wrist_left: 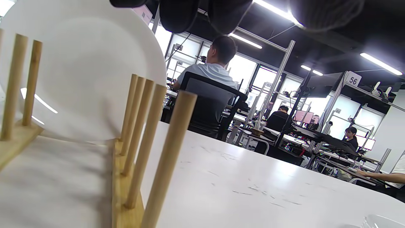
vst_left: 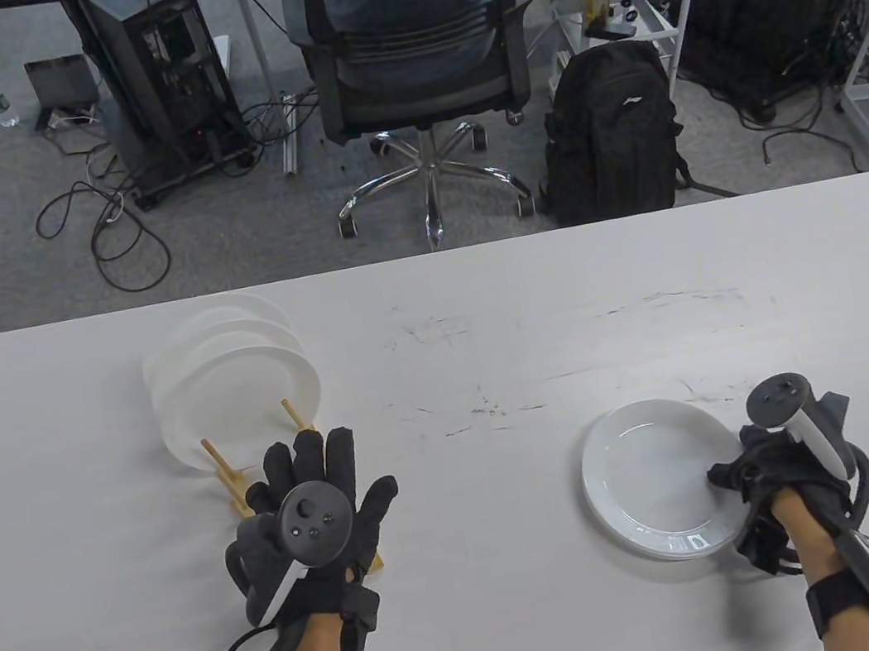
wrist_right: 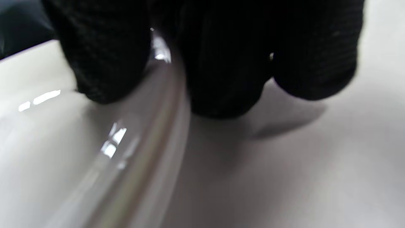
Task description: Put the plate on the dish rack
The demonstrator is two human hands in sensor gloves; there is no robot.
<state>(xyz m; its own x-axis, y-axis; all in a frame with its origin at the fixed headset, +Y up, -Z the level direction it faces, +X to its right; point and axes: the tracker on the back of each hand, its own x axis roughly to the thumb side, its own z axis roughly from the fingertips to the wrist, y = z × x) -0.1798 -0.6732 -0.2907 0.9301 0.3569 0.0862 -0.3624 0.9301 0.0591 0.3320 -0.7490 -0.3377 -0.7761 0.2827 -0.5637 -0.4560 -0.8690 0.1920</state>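
**Right hand at the rim of a flat plate; left hand spread over the rack**

Table view. A round, glossy white plate lies flat on the matte white table, right of centre; further rims below its near edge show that it tops a small stack. The right hand, in a black knit glove, meets the plate at its right rim, thumb lying over the rim onto the upper face and the other fingers curled down beside the edge. Whether it grips or merely touches cannot be told here. The left hand is flat and wide open, fingers spread, holding nothing, above the near end of the wooden dish rack. Several white plates stand on edge at the rack's far end.

Left wrist view. Pale round wooden dowels rise from a flat wooden base. A standing plate, smooth and white, leans behind them. Dark fingertips hang at the top edge, touching nothing.

Right wrist view. Blurred, ribbed black fingertips straddle the shiny curved rim of the plate, one on its inner face and the others outside, against the table.
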